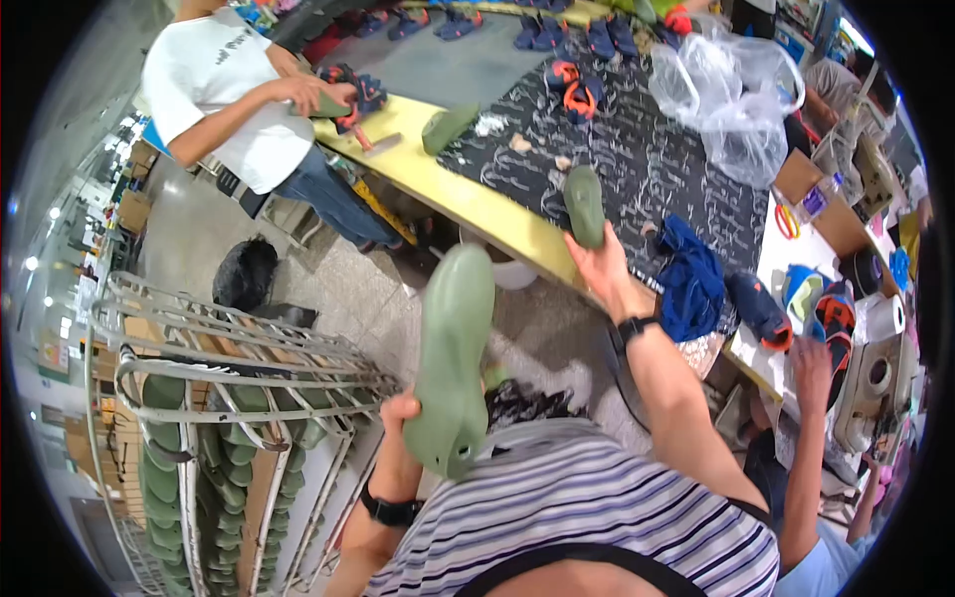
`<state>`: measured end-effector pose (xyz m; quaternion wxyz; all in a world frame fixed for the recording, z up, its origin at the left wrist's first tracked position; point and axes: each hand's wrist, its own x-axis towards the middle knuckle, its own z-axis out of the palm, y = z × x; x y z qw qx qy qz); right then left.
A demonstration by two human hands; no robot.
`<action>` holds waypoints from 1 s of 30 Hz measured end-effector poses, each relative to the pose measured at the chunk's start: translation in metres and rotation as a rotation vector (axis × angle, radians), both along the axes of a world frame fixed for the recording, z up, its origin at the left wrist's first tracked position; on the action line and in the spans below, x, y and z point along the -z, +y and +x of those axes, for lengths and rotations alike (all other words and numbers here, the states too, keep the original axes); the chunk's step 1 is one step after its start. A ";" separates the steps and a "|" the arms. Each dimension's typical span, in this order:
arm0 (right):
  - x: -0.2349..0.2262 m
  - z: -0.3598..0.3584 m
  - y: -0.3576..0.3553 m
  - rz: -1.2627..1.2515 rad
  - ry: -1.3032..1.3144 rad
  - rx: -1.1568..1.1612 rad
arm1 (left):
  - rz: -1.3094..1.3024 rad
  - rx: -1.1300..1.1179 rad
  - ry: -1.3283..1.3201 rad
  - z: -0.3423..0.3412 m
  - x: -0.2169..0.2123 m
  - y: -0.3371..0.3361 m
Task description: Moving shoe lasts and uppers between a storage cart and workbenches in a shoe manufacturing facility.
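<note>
A green shoe last [453, 348] rises toe upward in front of my body, its sole side facing the camera. My left hand [401, 416] grips its lower edge; the thumb shows, while the other fingers are hidden behind it. Over the near edge of the long table, a second green shoe last [585, 204] stands in my right hand [604, 267], whose fingers close round its lower end. Another green last [448, 129] lies on the table's yellow edge [487, 202], beyond both hands.
To my left stands a metal rack [189, 428] filled with green lasts. A co-worker [234, 99] handles a last and a shoe at the far left. Dark blue cloth [686, 279], orange-trimmed shoes [761, 310] and plastic bags [726, 90] lie rightward. Another person's hand [811, 373] reaches in at right.
</note>
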<state>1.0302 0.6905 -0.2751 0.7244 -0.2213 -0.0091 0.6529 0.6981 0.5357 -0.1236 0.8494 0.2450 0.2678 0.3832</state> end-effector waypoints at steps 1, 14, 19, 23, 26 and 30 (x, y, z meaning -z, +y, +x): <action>0.007 0.005 0.015 -0.236 0.014 -0.097 | -0.030 0.018 0.012 0.003 0.002 0.012; -0.047 -0.024 -0.047 -0.307 -0.686 -0.046 | -0.418 0.634 -0.102 0.102 0.058 0.235; -0.088 -0.041 -0.019 -0.256 -1.062 0.233 | -0.318 0.820 0.061 0.181 0.078 0.282; -0.034 -0.015 0.024 -0.531 -1.605 0.322 | 0.559 1.127 0.895 0.180 0.099 0.288; -0.013 -0.009 0.034 -0.716 -1.907 0.314 | 1.439 0.290 0.910 0.160 0.109 0.305; 0.010 0.002 0.035 -0.645 -1.792 0.295 | 1.628 -0.061 1.011 0.185 0.121 0.337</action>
